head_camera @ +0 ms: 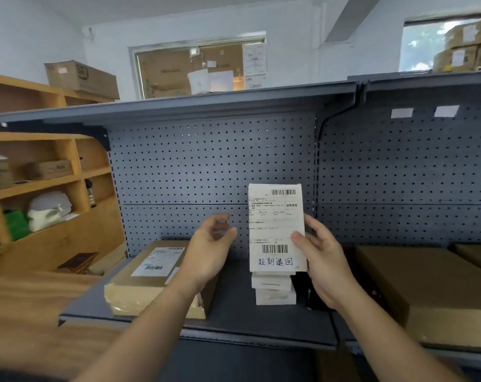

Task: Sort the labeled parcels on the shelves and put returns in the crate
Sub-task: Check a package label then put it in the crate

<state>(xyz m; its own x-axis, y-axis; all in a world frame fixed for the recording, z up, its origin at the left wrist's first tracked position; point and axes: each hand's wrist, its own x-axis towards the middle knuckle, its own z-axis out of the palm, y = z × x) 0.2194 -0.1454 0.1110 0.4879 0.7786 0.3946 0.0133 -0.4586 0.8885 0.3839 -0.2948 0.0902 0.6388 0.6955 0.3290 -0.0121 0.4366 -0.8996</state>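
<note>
Parcel (276,227) with a white label stands upright in the right hand (326,260), thumb on its front, fingers curled behind its right edge, above the grey shelf (233,307). Left hand (209,252) hovers just beside it, apart, fingers loosely curled, holding nothing.

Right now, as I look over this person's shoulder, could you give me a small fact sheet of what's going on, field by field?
Held item: white labelled parcel, upright, label facing the camera, handwritten characters at its bottom
Right hand: grips the parcel's right edge
Left hand: loosely curled, holds nothing, apart from the parcel
Below it: stack of white boxes on the grey shelf
Shelf, left: brown labelled parcel
Shelf, right: plain brown box
Crate: not in view
</note>
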